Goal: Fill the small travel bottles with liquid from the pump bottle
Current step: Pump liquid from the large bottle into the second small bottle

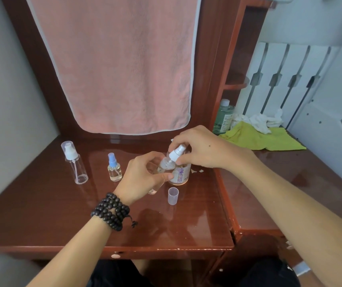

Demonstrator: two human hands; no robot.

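My left hand (143,175) grips a small clear travel bottle (166,165), tilted, just above the desk. My right hand (199,148) pinches that bottle's white spray top (176,152). Right behind it stands the larger bottle with a purple flowered label (180,174), mostly hidden by my hands; its pump is not visible. A small bottle with a blue spray top (114,167) holds some clear liquid and stands to the left. Farther left stands a tall empty clear bottle with a white pump under a clear cap (74,162). A loose translucent cap (173,196) stands on the desk in front.
The glossy red-brown desk (62,214) has a raised side section on the right with a yellow-green cloth (265,137), white crumpled tissue (259,120) and a green-liquid bottle (224,117). A pink towel (116,65) hangs behind. Something small lies under my left hand (152,191).
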